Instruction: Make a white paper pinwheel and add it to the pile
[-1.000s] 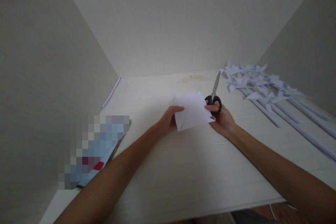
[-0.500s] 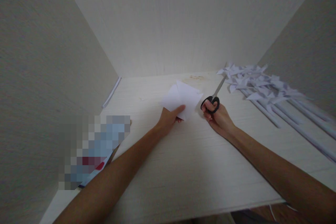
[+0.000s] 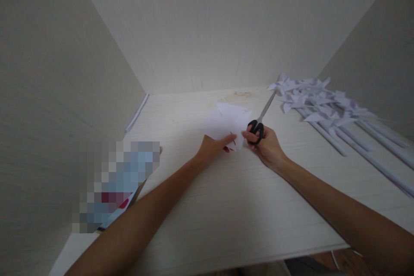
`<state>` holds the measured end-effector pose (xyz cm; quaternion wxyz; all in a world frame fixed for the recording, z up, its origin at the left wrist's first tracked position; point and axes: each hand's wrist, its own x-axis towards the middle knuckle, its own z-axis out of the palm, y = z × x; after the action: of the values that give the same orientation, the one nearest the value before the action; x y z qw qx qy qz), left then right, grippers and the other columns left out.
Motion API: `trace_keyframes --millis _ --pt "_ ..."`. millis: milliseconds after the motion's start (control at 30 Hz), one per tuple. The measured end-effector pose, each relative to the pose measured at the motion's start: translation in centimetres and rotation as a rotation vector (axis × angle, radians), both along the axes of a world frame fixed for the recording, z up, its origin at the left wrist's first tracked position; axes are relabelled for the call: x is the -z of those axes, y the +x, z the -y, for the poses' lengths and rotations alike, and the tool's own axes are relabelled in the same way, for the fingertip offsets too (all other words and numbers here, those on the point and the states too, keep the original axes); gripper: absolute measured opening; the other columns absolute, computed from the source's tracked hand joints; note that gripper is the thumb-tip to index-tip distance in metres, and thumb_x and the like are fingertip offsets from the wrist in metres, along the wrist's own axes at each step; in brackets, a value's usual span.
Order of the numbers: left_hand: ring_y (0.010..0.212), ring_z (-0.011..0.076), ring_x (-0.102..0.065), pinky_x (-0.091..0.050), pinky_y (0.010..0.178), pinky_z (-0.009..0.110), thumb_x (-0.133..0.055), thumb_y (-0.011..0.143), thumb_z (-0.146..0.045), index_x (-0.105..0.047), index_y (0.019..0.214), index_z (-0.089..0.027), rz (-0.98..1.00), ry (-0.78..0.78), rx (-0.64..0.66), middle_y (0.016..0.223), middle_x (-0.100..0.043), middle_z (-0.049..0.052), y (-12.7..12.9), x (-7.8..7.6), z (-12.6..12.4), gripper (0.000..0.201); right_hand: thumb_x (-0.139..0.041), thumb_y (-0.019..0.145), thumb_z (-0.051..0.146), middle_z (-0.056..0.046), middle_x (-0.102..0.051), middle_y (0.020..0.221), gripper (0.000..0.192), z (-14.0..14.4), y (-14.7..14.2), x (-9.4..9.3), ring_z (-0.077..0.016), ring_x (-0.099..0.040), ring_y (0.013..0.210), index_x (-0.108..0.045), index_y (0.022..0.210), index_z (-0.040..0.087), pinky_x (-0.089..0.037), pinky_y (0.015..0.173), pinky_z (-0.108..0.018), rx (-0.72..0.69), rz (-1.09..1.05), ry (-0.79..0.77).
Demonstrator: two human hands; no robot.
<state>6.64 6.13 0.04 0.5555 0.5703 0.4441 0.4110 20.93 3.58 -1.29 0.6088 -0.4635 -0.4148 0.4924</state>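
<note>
Near the middle of the table, my left hand (image 3: 216, 146) pinches a white sheet of paper (image 3: 226, 118) by its near edge, thumb on top. A short dark line, perhaps a slit or a gap, shows in the paper beside the thumb. My right hand (image 3: 267, 142) grips a pair of scissors (image 3: 256, 130) by its black handles, the blades together and pointing away to the upper right. Its thumb and a fingertip are close to the paper's right corner; whether they touch it I cannot tell.
White paper pinwheels (image 3: 317, 99) with rolled paper sticks (image 3: 371, 151) lie piled at the right. A single paper stick (image 3: 137, 113) rests along the left wall. A blurred blue and red packet (image 3: 129, 181) lies at the left. Walls (image 3: 207, 30) enclose the table (image 3: 226, 207) on three sides.
My left hand has shifted slightly right with the paper, its thumb further over the sheet. My right hand has brought the scissors a little left, nearer the paper, with its thumb extended.
</note>
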Motion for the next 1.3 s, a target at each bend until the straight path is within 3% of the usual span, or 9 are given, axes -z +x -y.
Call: trace_keyframes --millis 200,367,700,933,1300 --pt "0.045 0.0081 -0.052 -0.043 0.040 0.019 -0.066 0.060 -0.028 -0.057 0.061 -0.013 0.088 0.005 -0.107 0.061 -0.062 0.001 -0.03 0.33 -0.40 0.017 -0.074 0.050 0.027 0.006 -0.049 0.052 0.025 0.22 0.04 0.04 -0.0046 -0.041 0.043 -0.054 0.061 0.017 -0.031 0.038 -0.018 -0.113 0.148 0.031" --pt "0.041 0.0071 -0.050 -0.042 0.039 0.019 -0.065 0.061 -0.026 -0.056 0.055 -0.013 0.110 -0.018 -0.112 0.054 -0.059 -0.001 -0.03 -0.07 -0.27 0.016 -0.076 0.047 0.023 0.003 -0.058 0.062 0.027 0.37 0.04 0.03 -0.0075 -0.050 0.053 -0.054 0.061 0.017 -0.038 0.046 -0.020 -0.187 0.191 0.042" --pt "0.046 0.0079 -0.052 -0.043 0.040 0.019 -0.065 0.060 -0.029 -0.059 0.064 -0.013 0.083 0.012 -0.113 0.064 -0.063 0.001 0.01 0.22 -0.22 0.017 -0.075 0.050 0.028 0.005 -0.051 0.054 0.025 0.15 -0.04 0.14 -0.0055 -0.042 0.046 -0.054 0.060 0.017 -0.031 0.042 -0.020 -0.117 0.219 0.081" --pt "0.042 0.0078 -0.050 -0.043 0.040 0.019 -0.064 0.062 -0.030 -0.058 0.061 -0.013 0.001 0.054 -0.051 0.053 -0.058 -0.001 -0.01 0.15 -0.10 0.018 -0.073 0.053 0.030 0.006 -0.045 0.051 0.026 0.14 -0.01 0.37 -0.0058 -0.038 0.046 -0.051 0.059 0.017 -0.026 0.041 -0.020 -0.098 0.227 0.072" --pt "0.043 0.0082 -0.051 -0.043 0.041 0.020 -0.065 0.061 -0.029 -0.058 0.064 -0.014 0.004 0.043 -0.062 0.058 -0.060 0.000 0.08 0.26 0.00 0.017 -0.073 0.054 0.025 0.007 -0.045 0.049 0.025 0.13 -0.13 0.32 -0.0045 -0.035 0.044 -0.049 0.057 0.016 -0.023 0.041 -0.020 -0.080 0.191 0.064"
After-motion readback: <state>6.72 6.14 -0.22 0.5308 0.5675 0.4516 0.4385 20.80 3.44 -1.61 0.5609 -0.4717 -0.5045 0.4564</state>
